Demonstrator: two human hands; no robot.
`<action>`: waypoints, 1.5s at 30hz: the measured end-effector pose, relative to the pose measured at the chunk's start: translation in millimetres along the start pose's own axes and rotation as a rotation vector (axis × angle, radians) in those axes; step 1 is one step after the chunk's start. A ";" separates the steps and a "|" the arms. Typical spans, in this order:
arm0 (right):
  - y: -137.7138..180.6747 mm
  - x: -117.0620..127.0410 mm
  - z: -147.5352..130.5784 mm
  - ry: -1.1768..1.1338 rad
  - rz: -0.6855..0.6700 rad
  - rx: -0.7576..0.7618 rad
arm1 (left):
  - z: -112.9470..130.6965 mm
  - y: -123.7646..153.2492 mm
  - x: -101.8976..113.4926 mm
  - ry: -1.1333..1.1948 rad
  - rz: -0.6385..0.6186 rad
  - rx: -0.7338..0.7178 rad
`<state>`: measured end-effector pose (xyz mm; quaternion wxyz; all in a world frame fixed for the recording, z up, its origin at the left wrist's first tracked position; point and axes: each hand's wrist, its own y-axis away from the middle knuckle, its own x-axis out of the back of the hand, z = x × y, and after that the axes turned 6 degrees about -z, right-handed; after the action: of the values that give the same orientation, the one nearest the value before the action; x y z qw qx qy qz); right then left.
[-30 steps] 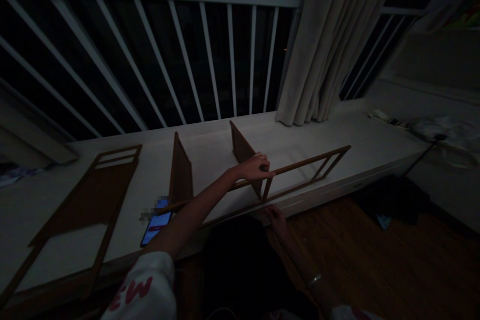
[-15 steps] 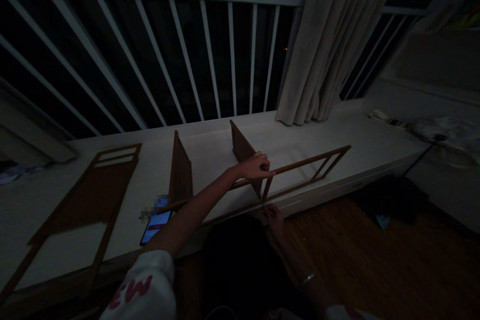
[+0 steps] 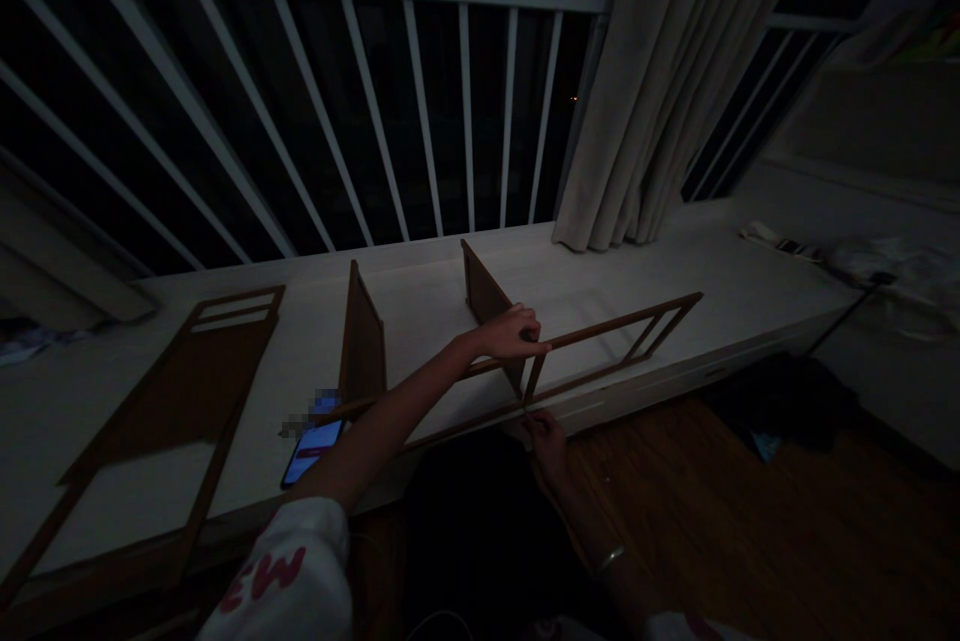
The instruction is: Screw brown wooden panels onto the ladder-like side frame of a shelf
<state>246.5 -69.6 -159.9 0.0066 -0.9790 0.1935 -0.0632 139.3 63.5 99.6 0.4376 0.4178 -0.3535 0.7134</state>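
A brown wooden frame (image 3: 622, 326) with panels set across it lies on its side on the white ledge. My left hand (image 3: 510, 333) is closed over its upper rail, beside the standing panel (image 3: 487, 293). Below that, at the frame's lower rail, my right hand (image 3: 549, 441) is closed with fingertips pinched together; whatever they hold is too small and dark to make out. Another upright panel (image 3: 361, 336) of the same wood stands left of my left forearm. A lit phone (image 3: 311, 453) lies on the ledge, partly hidden by that forearm.
A second wooden frame with a solid panel (image 3: 184, 386) lies flat at the left. White railing (image 3: 465, 121) and a beige curtain (image 3: 660, 91) rise behind the ledge (image 3: 600, 271). Dark cloth (image 3: 795, 401) lies on the wooden floor (image 3: 675, 521) at the right.
My right hand has shifted very slightly at the frame's lower corner. My left hand keeps its grip, and the frame stays in place.
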 end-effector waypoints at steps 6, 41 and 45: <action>-0.7 -0.5 1.3 0.037 0.009 -0.013 | -0.1 -0.4 -0.5 -0.006 -0.005 0.006; -11.2 16.2 -22.6 0.565 -0.185 0.185 | -3.8 -0.3 -4.2 -0.001 0.018 -0.002; -11.5 15.2 -25.0 0.591 -0.193 0.209 | -4.0 -0.3 -3.9 0.001 0.012 -0.008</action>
<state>261.6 -64.4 -132.9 0.0444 -0.9262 0.0859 -0.3643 139.4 65.8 94.6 0.4350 0.4136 -0.3586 0.7149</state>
